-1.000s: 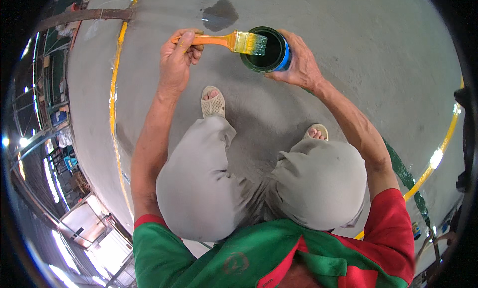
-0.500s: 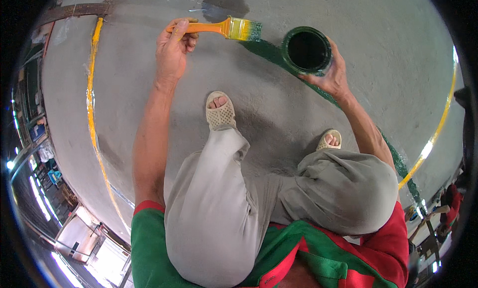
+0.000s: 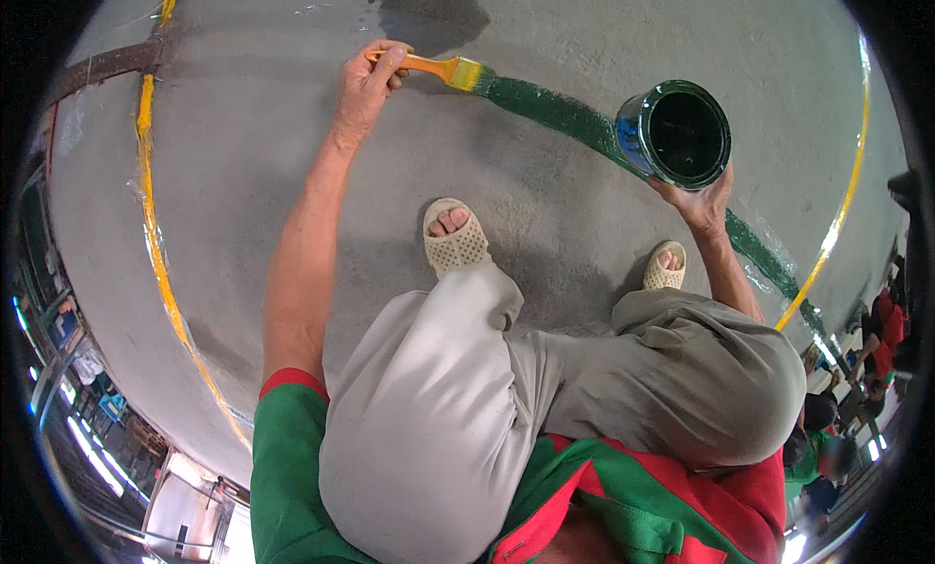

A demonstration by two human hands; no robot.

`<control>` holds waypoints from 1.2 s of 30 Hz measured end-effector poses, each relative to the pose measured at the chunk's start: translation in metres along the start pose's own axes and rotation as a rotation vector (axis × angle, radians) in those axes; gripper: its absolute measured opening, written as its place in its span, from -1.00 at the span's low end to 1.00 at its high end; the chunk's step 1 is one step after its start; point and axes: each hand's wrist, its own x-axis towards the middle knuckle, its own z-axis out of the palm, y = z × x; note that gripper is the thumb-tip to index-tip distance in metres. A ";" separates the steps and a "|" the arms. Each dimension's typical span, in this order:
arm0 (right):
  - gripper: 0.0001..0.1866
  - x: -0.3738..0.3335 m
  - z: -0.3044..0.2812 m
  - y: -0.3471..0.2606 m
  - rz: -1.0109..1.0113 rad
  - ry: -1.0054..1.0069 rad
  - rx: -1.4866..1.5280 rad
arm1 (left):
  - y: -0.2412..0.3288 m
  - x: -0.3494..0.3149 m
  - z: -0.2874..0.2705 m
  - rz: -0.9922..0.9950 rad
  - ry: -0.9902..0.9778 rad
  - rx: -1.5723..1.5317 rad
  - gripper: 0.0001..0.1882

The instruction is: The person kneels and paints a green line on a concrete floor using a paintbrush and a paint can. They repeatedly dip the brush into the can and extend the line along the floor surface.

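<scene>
My left hand (image 3: pixel 375 75) is closed round the orange handle of a paintbrush (image 3: pixel 440 69). Its bristles touch the grey floor at the left end of a dark green painted stripe (image 3: pixel 555 114). In my right hand (image 3: pixel 703 204) is an open paint can (image 3: pixel 635 135) with a blue patch on its side and green paint smeared round its rim. Dark green paint fills part of the can, which is tilted toward me and hangs over the stripe. The fingers behind the can are hidden.
Yellow lines run along the floor at left (image 3: pixel 151 213) and right (image 3: pixel 845 204). A damp dark patch (image 3: pixel 433 17) lies beyond the brush. My sandalled feet (image 3: pixel 455 235) stand on the near side of the stripe. Other people (image 3: pixel 828 447) are at the far right edge.
The brush has come down onto the floor, and green now reaches farther left under its bristles. My right hand and the can have shifted right and nearer to me.
</scene>
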 end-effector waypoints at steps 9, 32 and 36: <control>-0.02 -0.005 0.002 -0.001 0.045 0.046 -0.016 | 0.002 0.007 -0.047 0.074 0.121 0.174 -0.66; -0.10 -0.016 -0.006 -0.006 0.107 0.120 -0.080 | 0.047 -0.058 0.154 0.593 -0.059 0.607 -0.86; -0.13 -0.019 -0.007 -0.006 0.131 0.102 -0.074 | 0.035 -0.050 0.123 0.354 0.127 0.439 -0.80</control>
